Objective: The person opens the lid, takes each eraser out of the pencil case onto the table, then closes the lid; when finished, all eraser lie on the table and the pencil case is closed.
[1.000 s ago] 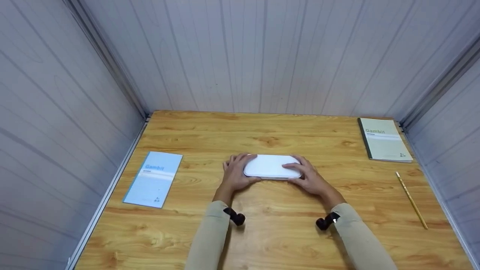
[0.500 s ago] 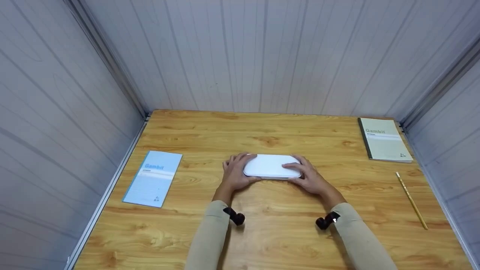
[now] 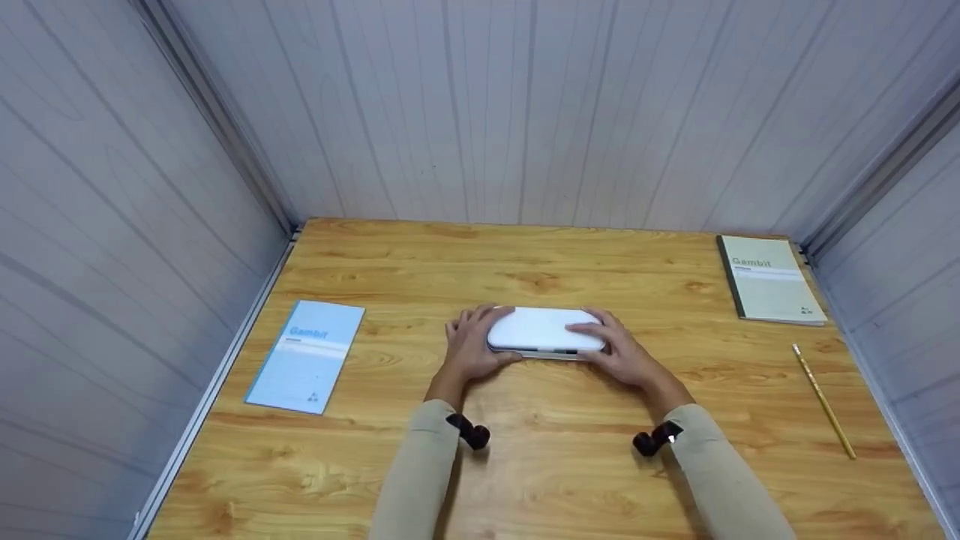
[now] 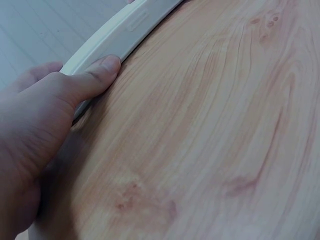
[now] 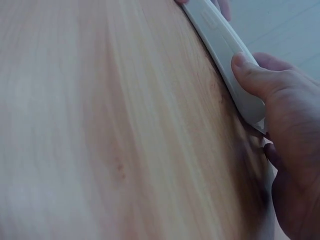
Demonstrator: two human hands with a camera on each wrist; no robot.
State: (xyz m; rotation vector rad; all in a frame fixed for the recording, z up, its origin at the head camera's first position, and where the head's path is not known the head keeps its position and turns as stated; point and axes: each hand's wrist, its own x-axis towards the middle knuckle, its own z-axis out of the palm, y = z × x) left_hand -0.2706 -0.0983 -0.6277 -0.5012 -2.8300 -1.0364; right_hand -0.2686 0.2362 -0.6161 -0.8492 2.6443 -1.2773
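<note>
A white case (image 3: 544, 328) with rounded ends lies on the wooden table, its long side facing me. At its left end my left hand (image 3: 472, 349) grips it, thumb along the front side and fingers over the far edge. My right hand (image 3: 619, 352) holds the other end, with one finger on the lid and the thumb at the front. A narrow dark gap shows under the lid's front edge in the head view. Both wrist views show a thumb pressed on the case's pale side wall; the inside is hidden.
A blue notebook (image 3: 306, 358) lies at the left. At the far right corner is a beige notebook (image 3: 772, 279) with a dark spine, and a yellow pencil (image 3: 823, 401) lies nearer on that side. Panel walls (image 3: 487, 112) enclose the table (image 3: 555, 465) at the back and sides.
The lid's front edge has lifted slightly, so a dark gap now shows between lid and base. My right hand has shifted very little; the left stays in place.
</note>
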